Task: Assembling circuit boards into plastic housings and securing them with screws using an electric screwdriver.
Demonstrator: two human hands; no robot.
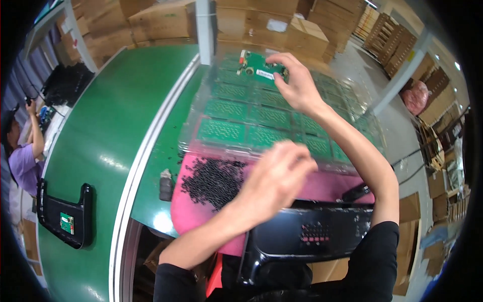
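Note:
My right hand (pixel 301 86) grips a green circuit board (pixel 257 68) by its right edge, thumb and fingers on either side. The board is above a clear plastic tray (pixel 187 136) filled with rows of similar green boards. My left hand (pixel 276 178), smeared by motion, is over the pink mat (pixel 186 214) with its fingers curled; anything in them is hidden. Left of that hand lies a heap of small black screws (pixel 211 181). Nearest my body, a glossy black plastic housing (pixel 282 236) lies below both hands, partly under my right forearm.
A green conveyor belt (pixel 108 131) with a pale metal rail runs along the left. It carries another black housing (pixel 83 221) with a small board. A dark block (pixel 166 186) stands beside the mat. Cardboard boxes (pixel 161 22) line the back; a person (pixel 25 151) sits far left.

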